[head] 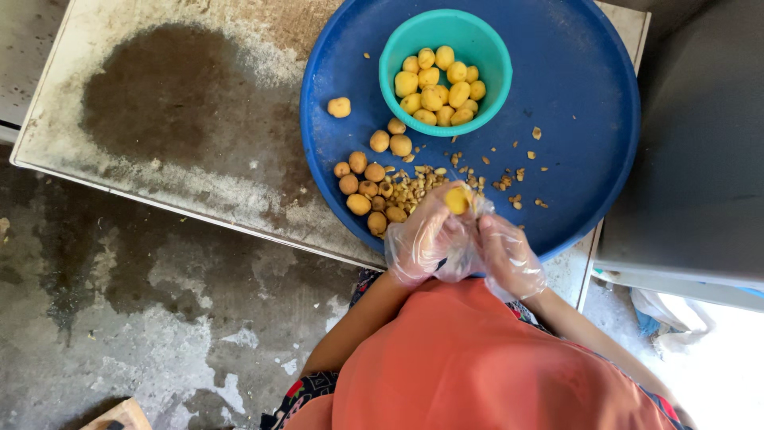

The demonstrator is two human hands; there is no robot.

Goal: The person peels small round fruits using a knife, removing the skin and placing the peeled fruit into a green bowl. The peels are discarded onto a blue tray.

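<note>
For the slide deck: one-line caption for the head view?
Gloved left hand and right hand peel a yellow fruit over a blue tray.

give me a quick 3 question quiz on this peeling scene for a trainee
1. True or false: the teal bowl on the blue tray holds peeled yellow fruits.
2. Multiple choice: where does the single stray fruit lie? A) in the bowl B) near the tray's left rim C) on the floor
3. Fill in: both the left hand and right hand wear clear plastic ____ and together hold one yellow fruit.

Key: 1 true; 2 B; 3 gloves. The unpeeled brown fruits and the peel scraps lie on the tray, outside the bowl.
</note>
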